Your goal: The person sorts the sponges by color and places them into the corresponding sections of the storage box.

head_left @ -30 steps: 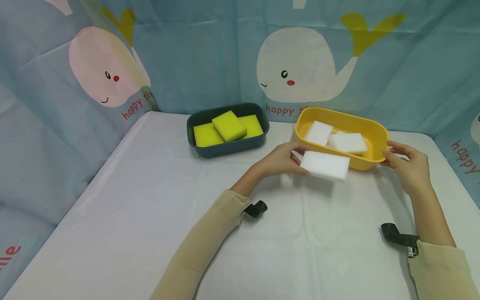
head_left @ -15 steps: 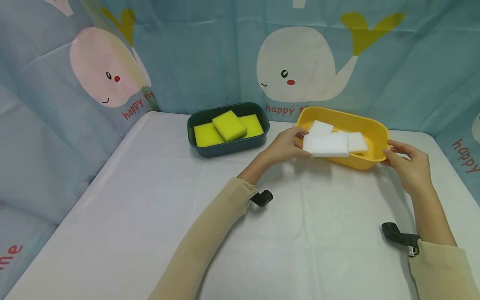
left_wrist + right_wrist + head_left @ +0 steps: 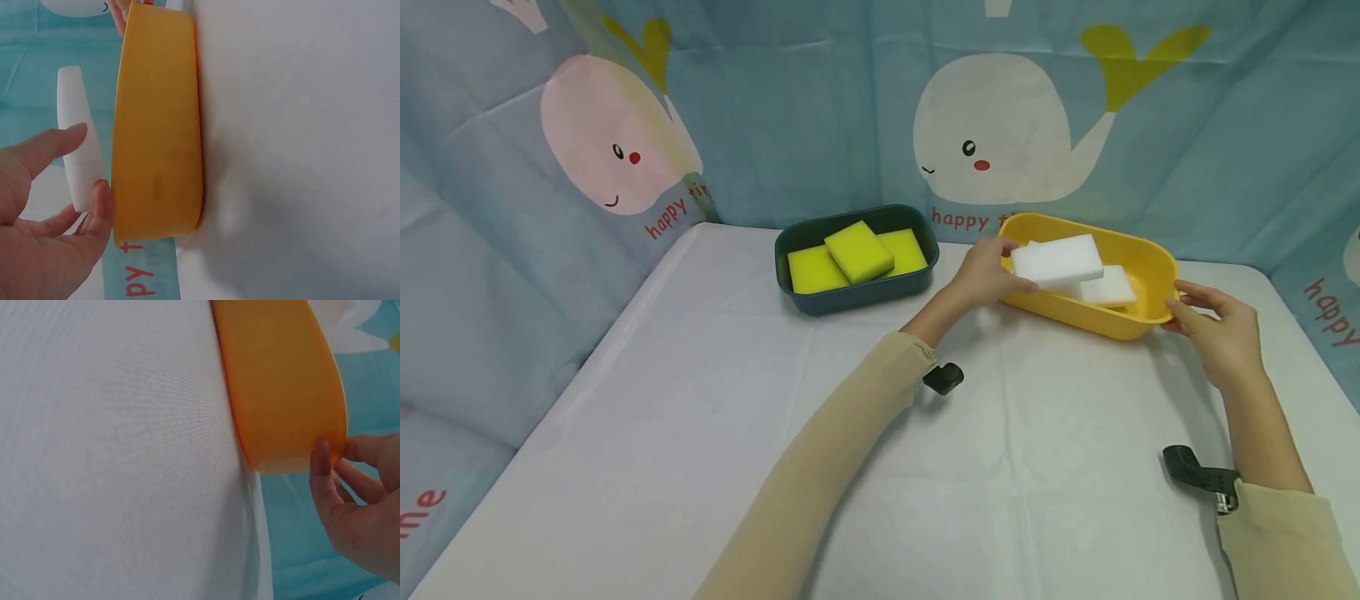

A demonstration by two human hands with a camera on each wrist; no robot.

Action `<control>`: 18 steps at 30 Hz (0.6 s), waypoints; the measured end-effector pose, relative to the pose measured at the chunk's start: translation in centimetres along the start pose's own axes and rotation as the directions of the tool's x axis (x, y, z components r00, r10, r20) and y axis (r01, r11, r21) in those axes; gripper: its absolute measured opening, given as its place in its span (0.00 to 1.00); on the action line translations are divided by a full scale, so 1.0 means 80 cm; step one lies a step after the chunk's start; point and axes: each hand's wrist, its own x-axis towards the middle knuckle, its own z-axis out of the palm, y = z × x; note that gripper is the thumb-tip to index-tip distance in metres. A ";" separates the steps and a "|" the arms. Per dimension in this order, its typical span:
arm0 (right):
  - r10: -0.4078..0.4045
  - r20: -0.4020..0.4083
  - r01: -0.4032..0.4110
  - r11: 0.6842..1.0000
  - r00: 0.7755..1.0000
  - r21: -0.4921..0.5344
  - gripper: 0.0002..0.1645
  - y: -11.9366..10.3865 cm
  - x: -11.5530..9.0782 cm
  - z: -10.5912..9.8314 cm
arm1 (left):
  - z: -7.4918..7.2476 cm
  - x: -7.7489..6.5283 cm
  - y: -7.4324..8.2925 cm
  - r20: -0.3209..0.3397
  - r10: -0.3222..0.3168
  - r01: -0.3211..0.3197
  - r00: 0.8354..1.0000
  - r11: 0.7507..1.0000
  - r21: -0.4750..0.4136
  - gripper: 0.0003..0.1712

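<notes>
My left hand (image 3: 987, 275) pinches a white sponge (image 3: 1057, 261) by its left end, holding it over the yellow bin (image 3: 1060, 312). In the left wrist view the sponge (image 3: 77, 137) is seen edge-on between thumb and fingers, just above the bin's rim (image 3: 119, 125). Inside the bin lies another white sponge (image 3: 1108, 287); one more is mostly hidden behind the held one. My right hand (image 3: 1221, 333) pinches the bin's right end, thumb and fingers on either side of the rim, as the right wrist view also shows with the bin wall (image 3: 281, 387).
Left of the yellow bin stands a dark green bin (image 3: 857, 296) with yellow sponges (image 3: 859, 252) in it. Both bins are near the back edge of the white-covered table (image 3: 647, 400). A blue whale-print curtain (image 3: 805, 108) hangs behind.
My left hand has lifted the white sponge from in front of the yellow bin up and over its rim, moving away from me and slightly right. The right hand stays at the bin.
</notes>
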 end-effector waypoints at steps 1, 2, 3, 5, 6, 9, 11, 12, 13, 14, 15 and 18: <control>0.003 -0.001 -0.003 1.000 1.000 0.002 0.37 0.000 -0.001 0.000 | 0.001 0.002 0.001 -0.009 -0.004 0.004 1.000 1.000 0.000 0.36; 0.005 -0.001 -0.005 1.000 1.000 0.008 0.37 -0.001 -0.001 0.000 | 0.002 0.004 0.002 -0.020 -0.007 0.007 1.000 1.000 0.004 0.35; 0.003 -0.001 -0.003 1.000 1.000 0.009 0.37 -0.001 -0.001 0.000 | 0.003 0.005 0.003 -0.030 -0.009 0.009 1.000 1.000 0.008 0.33; 0.006 0.000 -0.006 1.000 1.000 0.021 0.37 -0.001 -0.001 0.000 | 0.005 0.009 0.005 -0.049 -0.015 0.016 0.999 1.000 0.024 0.30; 0.010 -0.001 -0.010 1.000 1.000 0.026 0.37 -0.002 -0.001 0.000 | 0.006 0.010 0.007 -0.058 -0.019 0.021 0.998 0.999 0.035 0.29; 0.011 -0.002 -0.011 0.999 1.000 0.032 0.37 -0.002 0.000 0.000 | 0.009 0.016 0.011 -0.091 -0.032 0.037 0.995 0.997 0.061 0.27; 0.012 -0.003 -0.011 0.999 1.000 0.036 0.37 -0.002 0.000 0.000 | 0.012 0.019 0.015 -0.111 -0.058 0.068 0.992 0.994 0.085 0.29; 0.012 -0.002 -0.012 0.999 1.000 0.037 0.37 -0.002 0.000 0.000 | 0.014 0.021 0.017 -0.121 -0.071 0.084 0.990 0.991 0.103 0.30; 0.011 -0.001 -0.011 0.999 1.000 0.037 0.37 -0.002 0.001 0.000 | 0.015 0.023 0.019 -0.129 -0.087 0.102 0.988 0.987 0.120 0.31; 0.010 0.000 -0.010 0.999 1.000 0.037 0.37 -0.001 0.001 0.000 | 0.017 0.025 0.020 -0.137 -0.099 0.119 0.986 0.983 0.143 0.31; 0.007 0.001 -0.007 0.999 1.000 0.037 0.37 -0.001 0.002 -0.001 | 0.018 0.026 0.022 -0.143 -0.113 0.136 0.983 0.977 0.162 0.32; -0.001 0.003 0.001 0.999 1.000 0.038 0.36 0.001 0.003 0.000 | 0.021 0.032 0.023 -0.154 -0.135 0.167 0.979 0.960 0.223 0.30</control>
